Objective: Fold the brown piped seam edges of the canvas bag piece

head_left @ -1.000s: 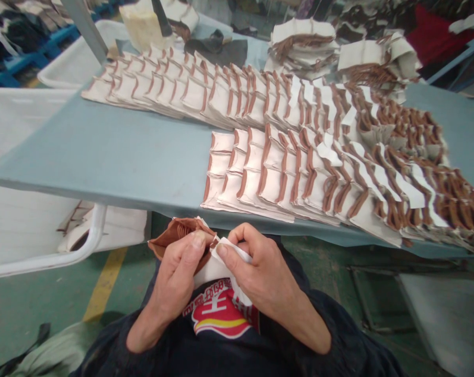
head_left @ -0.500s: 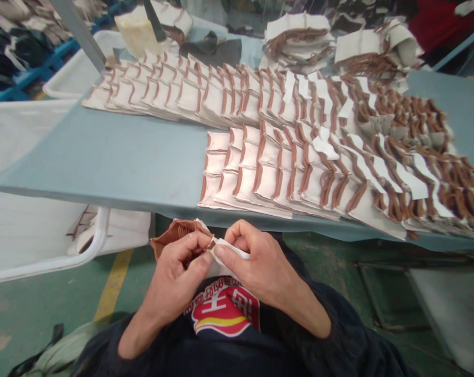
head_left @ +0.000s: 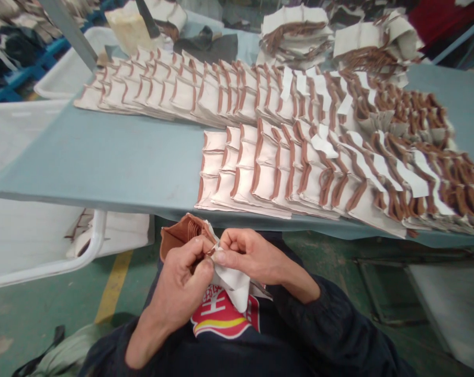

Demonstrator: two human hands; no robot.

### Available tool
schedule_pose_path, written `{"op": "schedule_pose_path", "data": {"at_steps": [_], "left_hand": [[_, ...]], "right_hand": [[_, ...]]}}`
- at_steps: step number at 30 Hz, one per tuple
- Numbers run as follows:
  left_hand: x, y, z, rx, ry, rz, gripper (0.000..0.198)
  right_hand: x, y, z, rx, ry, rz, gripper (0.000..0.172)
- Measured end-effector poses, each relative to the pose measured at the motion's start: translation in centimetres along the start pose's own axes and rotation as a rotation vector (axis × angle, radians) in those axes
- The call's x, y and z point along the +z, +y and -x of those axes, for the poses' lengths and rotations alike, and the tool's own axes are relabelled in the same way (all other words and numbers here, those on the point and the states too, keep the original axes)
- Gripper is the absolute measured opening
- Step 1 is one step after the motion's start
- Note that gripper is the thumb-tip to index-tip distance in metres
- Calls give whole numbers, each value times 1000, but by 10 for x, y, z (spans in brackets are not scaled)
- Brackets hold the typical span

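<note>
My left hand is closed in a pinch on the edge of a brown-and-white sewn piece, which looks like leather or fabric with folds inside. Close against it, my right hand pinches the same edge, thumb and forefinger pressed together. A white flap of the piece hangs below my right fingers, in front of my dark apron. The brown part stands out beyond my left knuckles, near the table's front edge. What lies exactly between the fingertips is partly hidden.
Two long rows of similar brown-edged white pieces lie overlapped on the blue-covered table, white paper strips among them. Bundled stacks stand behind. White plastic bins are at the left, and a metal frame stands low at the right.
My right hand has turned and drawn its fingertips in beside the left ones. The white flap now hangs lower, and the brown part has shifted slightly right and up.
</note>
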State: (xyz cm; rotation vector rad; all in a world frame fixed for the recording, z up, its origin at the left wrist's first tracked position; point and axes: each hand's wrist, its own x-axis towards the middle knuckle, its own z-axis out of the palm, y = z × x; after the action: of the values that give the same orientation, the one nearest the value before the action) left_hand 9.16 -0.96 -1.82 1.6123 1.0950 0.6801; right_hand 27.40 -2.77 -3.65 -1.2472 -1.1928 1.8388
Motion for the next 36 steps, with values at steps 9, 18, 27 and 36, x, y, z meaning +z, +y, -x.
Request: {"op": "schedule_pose_path", "data": {"at_steps": [9,18,27,36], "left_hand": [[3,0,3,5,-50,92,18],[0,-2,6,86,-60,43,20],[-14,21,2,167,-122,72,17],[-34,44,3,216,-250,-162,23]], "right_hand": [[0,15,-12,-93,-117,-55,63],[19,34,-12,-414,36,15,56],[22,11,5,-574,267,394,30],[3,-30,26,-849,280,546,37]]}}
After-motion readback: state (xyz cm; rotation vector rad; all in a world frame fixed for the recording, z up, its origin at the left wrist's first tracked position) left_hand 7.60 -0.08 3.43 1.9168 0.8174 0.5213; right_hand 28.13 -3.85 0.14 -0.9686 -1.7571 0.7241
